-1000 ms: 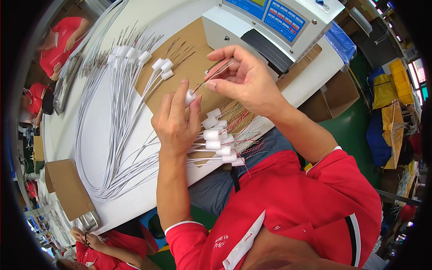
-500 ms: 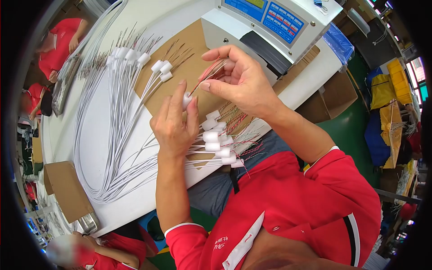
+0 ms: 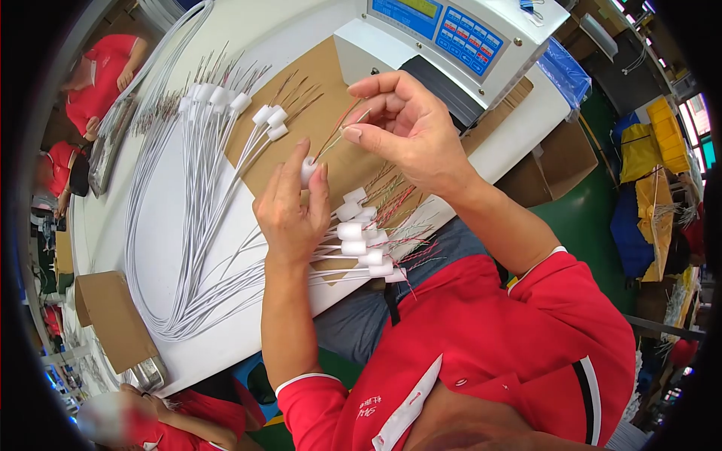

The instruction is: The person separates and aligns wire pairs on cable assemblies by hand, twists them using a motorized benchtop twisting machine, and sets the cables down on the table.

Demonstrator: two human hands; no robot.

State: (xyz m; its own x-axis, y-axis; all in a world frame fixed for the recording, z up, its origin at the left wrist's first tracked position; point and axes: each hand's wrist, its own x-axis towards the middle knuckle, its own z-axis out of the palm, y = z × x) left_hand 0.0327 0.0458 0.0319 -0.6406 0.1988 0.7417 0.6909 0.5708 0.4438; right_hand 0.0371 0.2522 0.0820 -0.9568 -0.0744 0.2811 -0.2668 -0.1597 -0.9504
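Note:
Between the thumb and fingers of my left hand [image 3: 289, 207] is the white cylindrical sleeve [image 3: 307, 174] on the end of a cable. Thin coloured wires [image 3: 328, 145] fan upward out of that sleeve. My right hand [image 3: 417, 139] is curled over these wires, its thumb against a pale one. Below the hands lies a group of white-sleeved cables [image 3: 353, 246], their red, green and brown wires twisted in pairs. Beyond my left hand, several more sleeved cables [image 3: 277, 116] rest on a sheet of brown cardboard [image 3: 320, 75], their wire ends pointing away.
A white machine [image 3: 519, 56] with a blue keypad stands at the far edge of the white table [image 3: 162, 195]. A long bundle of white cables [image 3: 184, 263] loops across the left. Cardboard boxes [image 3: 116, 319] flank the table. Other people in red shirts [image 3: 105, 71] sit at left.
The wires at my right hand have spread apart, and a pale one now stands separate from the brownish ones. My left hand and the sleeve have shifted slightly left and down.

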